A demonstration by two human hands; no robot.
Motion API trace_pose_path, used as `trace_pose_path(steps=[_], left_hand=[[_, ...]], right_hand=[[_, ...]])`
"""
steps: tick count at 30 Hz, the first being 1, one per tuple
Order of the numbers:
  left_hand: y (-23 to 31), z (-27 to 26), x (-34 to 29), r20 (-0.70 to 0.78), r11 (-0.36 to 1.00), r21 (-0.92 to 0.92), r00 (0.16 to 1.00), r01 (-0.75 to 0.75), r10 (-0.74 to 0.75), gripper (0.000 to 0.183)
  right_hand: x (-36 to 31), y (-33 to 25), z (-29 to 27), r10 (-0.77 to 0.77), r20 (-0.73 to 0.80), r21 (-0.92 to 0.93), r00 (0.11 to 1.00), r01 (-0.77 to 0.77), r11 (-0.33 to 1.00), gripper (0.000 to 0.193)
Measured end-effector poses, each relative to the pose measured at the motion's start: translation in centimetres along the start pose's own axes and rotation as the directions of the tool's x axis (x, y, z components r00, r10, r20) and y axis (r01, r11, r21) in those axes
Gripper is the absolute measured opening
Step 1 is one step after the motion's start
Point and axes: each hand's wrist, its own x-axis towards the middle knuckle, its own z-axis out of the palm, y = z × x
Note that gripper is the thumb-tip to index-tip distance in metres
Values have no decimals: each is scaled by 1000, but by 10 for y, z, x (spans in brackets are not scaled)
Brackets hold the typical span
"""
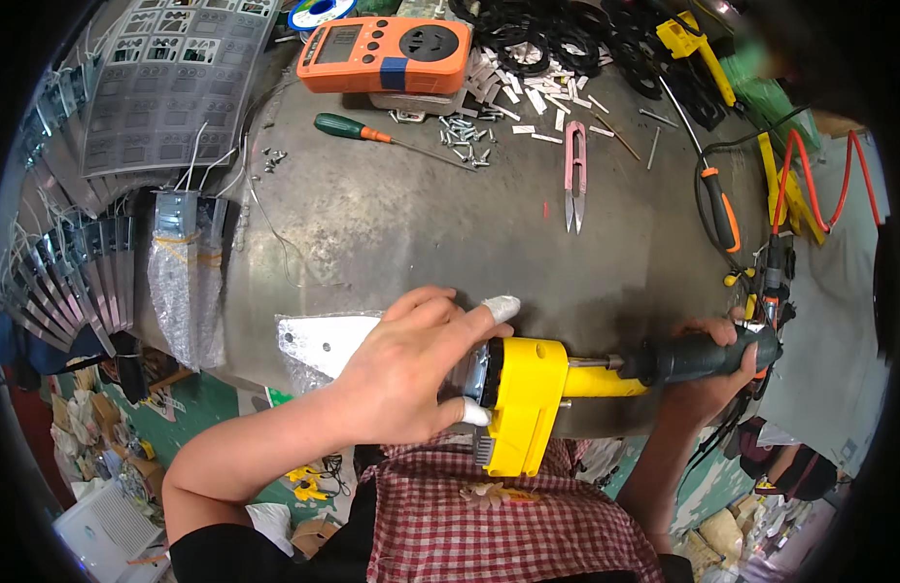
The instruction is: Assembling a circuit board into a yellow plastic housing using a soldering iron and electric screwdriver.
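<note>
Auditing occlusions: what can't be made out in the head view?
Head view, all:
Yellow housing: left end, partly hidden by left grip.
Driver: bit tip, apparently hidden by the yellow housing.
Spool: upper part, cut by the top edge.
Screws: slots too small to tell.

I see bright yellow on the tool body [530, 403], blackish green on the power driver [685, 358], white on the finger covers [503, 309], and red-and-white checks on the apron [508, 544]. Across the mottled grey bench [401, 214] my camera gives me an orange meter [367, 76] with a blue patch [395, 73], pink snips [575, 160], and a green-and-orange screwdriver [345, 127].
</note>
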Motion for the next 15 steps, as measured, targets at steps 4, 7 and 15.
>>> trace_pose_path(steps=[4, 7, 15], left_hand=[[9, 1, -14, -20, 986, 158, 998, -59, 63, 87], [20, 8, -21, 101, 834, 544, 994, -92, 44, 76], [21, 14, -7, 144, 542, 814, 977, -207, 158, 40]], right_hand=[[6, -37, -3, -116, 80, -238, 990, 132, 962, 50], [-23, -19, 15, -67, 163, -194, 984, 98, 976, 52], [-98, 65, 72, 572, 369, -375, 733, -445, 813, 56]])
